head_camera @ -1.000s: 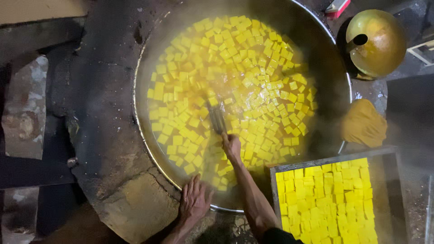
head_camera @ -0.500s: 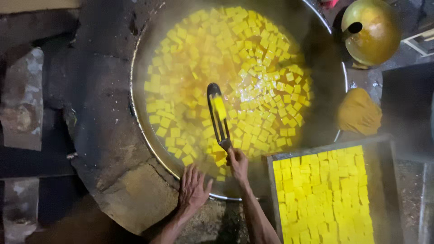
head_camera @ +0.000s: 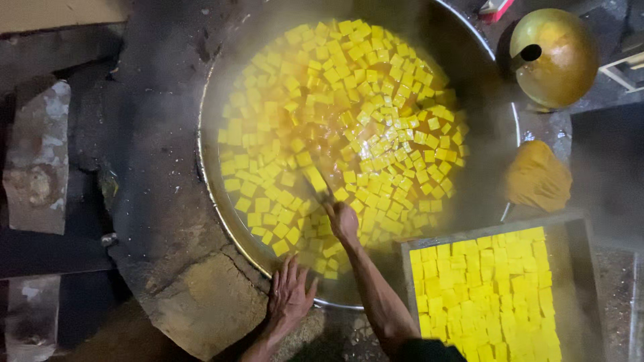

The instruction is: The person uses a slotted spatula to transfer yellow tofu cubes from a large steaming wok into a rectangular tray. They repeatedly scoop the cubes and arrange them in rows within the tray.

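Head view: a wide pan (head_camera: 221, 201) fills the upper centre of the frame, steaming, its yellow cubes (head_camera: 349, 114) floating in orange liquid. The right hand (head_camera: 343, 221), centre frame, is closed round a tool (head_camera: 315, 184) dipped among the cubes. The left hand (head_camera: 290, 296), lower centre, rests open, fingers spread, on the pan's rim. A tray (head_camera: 402, 281) of yellow blocks sits lower right

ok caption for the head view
Right hand dips a spatula among yellow cubes in a steaming wok; left hand rests on its rim.
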The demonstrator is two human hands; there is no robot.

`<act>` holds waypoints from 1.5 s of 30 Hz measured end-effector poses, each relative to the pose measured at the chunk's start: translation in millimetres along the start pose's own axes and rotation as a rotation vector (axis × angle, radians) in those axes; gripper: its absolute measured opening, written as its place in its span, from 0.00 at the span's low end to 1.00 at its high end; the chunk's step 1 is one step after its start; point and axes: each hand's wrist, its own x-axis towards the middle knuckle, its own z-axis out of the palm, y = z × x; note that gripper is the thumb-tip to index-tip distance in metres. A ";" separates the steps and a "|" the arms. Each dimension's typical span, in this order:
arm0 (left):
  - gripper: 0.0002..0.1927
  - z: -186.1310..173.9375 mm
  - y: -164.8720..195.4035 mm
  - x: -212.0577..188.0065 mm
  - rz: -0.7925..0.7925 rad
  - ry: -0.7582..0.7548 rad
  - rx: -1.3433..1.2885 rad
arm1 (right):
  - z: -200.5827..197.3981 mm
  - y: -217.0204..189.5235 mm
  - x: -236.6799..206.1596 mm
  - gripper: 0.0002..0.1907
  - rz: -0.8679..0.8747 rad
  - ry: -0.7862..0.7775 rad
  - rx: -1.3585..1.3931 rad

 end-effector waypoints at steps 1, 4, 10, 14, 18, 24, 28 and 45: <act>0.27 0.5 0.3 0.3 0.006 0.008 0.009 | 0.3 -10.0 9.1 0.28 0.047 -0.051 0.086; 0.26 1.9 -0.5 0.7 0.012 0.012 0.034 | 0.6 -31.4 27.4 0.26 0.140 -0.146 0.366; 0.26 3.8 -1.7 -1.7 0.021 -0.031 0.028 | 0.4 -14.3 -19.3 0.23 0.165 -0.067 0.722; 0.26 6.3 2.4 0.3 0.013 0.059 0.019 | 1.1 29.6 -74.1 0.24 0.404 -0.045 0.872; 0.24 5.4 5.7 -5.4 0.035 0.037 0.062 | -4.6 57.0 -84.8 0.25 0.396 0.046 0.770; 0.23 3.0 9.8 -6.6 0.031 0.057 0.066 | -37.5 52.0 -31.4 0.26 0.464 -0.026 0.404; 0.22 3.9 9.7 -5.4 0.038 0.068 0.036 | -41.8 30.8 9.8 0.24 0.380 -0.013 0.558; 0.20 30.5 60.3 -34.6 0.172 0.332 -0.018 | -192.1 117.8 -115.3 0.18 0.125 0.325 0.991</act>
